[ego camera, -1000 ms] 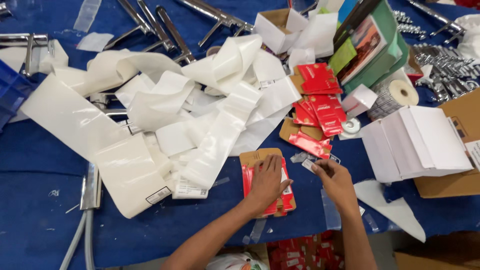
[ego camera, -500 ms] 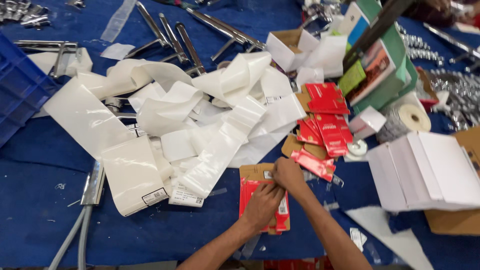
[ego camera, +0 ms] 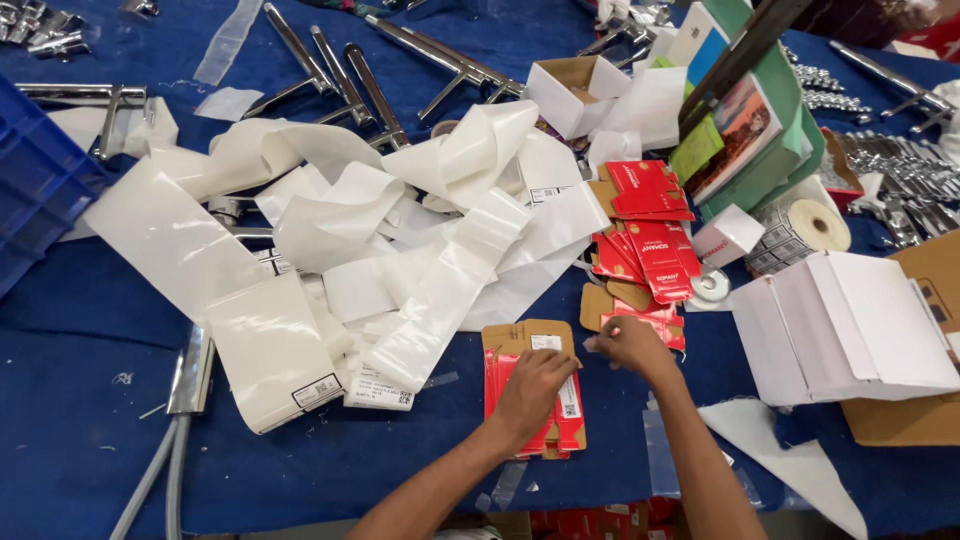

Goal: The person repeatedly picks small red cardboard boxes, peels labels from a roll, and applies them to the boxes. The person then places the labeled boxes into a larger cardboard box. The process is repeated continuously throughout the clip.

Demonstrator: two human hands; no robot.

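While the left hand (ego camera: pixel 530 395) lies flat and spread on the red face of a flattened red-and-brown carton (ego camera: pixel 532 385), pinning it to the blue cloth (ego camera: pixel 80 420), the right hand (ego camera: pixel 628 345) sits just past the carton's two-o'clock corner with its fingertips pressed together on something small; whether that is the edge of the brown flap or a scrap of label I cannot tell. The carton lies near the bottom centre of the view, its brown flap pointing to twelve o'clock and touching the heap of long white plastic sleeves (ego camera: pixel 400 260), which spreads away toward ten o'clock. At one o'clock from the hands, a loose stack of more flat red cartons (ego camera: pixel 645 245) waits, with a roll of printed labels (ego camera: pixel 800 232) farther out at two o'clock and a row of flat white boxes (ego camera: pixel 850 320) at three o'clock. Chrome tap parts (ego camera: pixel 340 70) lie well apart along the far edge. Judging by the pose, the work in hand looks like dressing or opening this one flat carton at its top flap. The next move would seem to call for a steady hold from the spread hand so the card does not slide, and a careful, small pull or press at the flap edge by the pinching fingers.
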